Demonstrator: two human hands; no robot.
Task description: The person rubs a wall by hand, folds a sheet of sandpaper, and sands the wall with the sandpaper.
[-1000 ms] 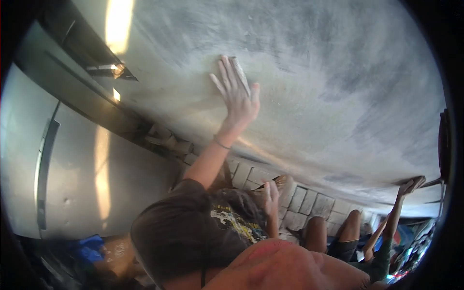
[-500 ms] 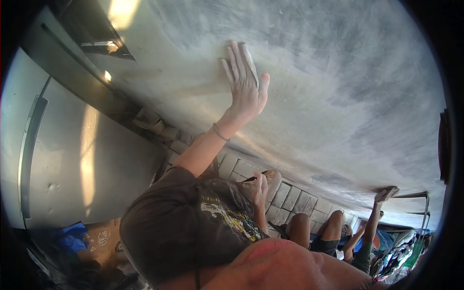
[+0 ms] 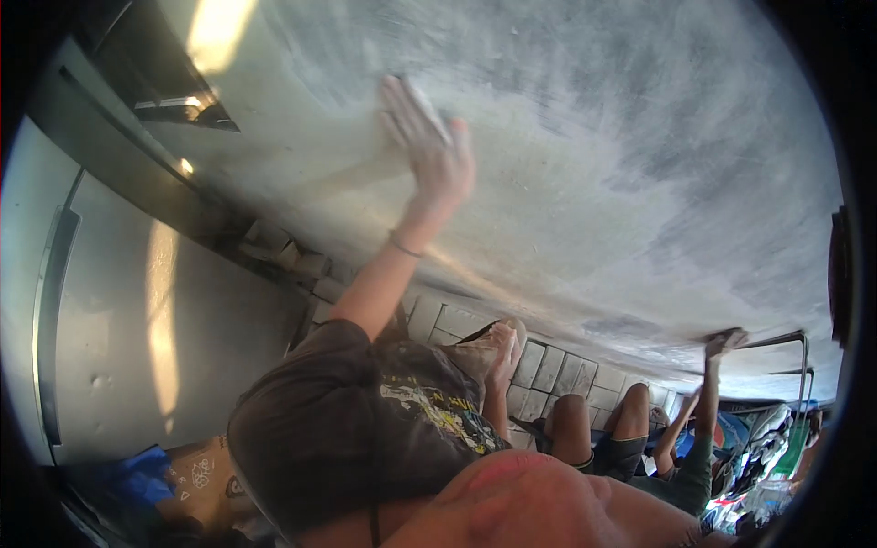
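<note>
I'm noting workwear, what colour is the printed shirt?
Dark brownish-grey shirt, white-and-yellow print; shown in the head view.

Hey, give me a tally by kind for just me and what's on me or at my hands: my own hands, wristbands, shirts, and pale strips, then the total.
Left hand and right hand: 2
Wristband: 1
Dark printed shirt: 1
Pale strip at the left hand: 1
Total: 5

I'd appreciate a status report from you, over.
Left hand flat against grey panel, pale strip alongside; right hand lowered, off panel; nothing visibly in the way.
</note>
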